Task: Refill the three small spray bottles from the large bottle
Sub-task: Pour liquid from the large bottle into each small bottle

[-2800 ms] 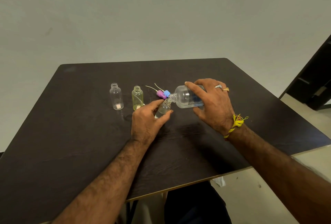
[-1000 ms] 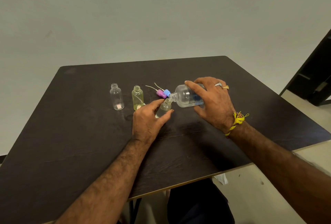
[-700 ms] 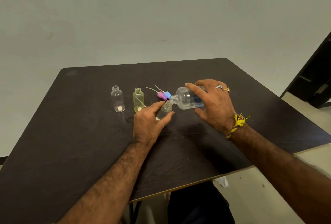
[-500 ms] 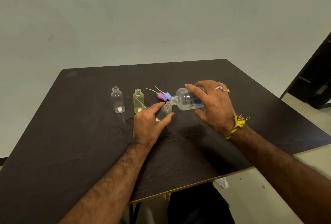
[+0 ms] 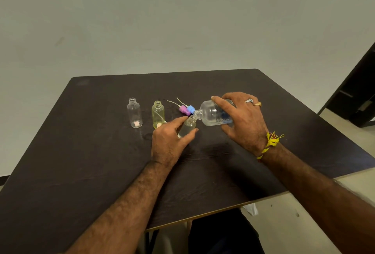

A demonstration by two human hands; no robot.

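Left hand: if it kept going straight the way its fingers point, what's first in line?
The left hand already holds the small bottle; past it, likely the large bottle, whose neck sits at its mouth, or the spray caps. Depth is unclear.

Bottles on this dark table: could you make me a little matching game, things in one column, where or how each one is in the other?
Things:
1. large bottle
2. clear small bottle
3. yellowish small bottle
4. pink and blue spray caps

States:
A. stands uncapped, farthest to the left of the bottles
B. lie on the table behind the pouring spot
C. tipped sideways in the right hand, neck at the mouth of the small bottle the left hand holds
D. stands uncapped, second from the left

Pairs: 1-C, 2-A, 3-D, 4-B
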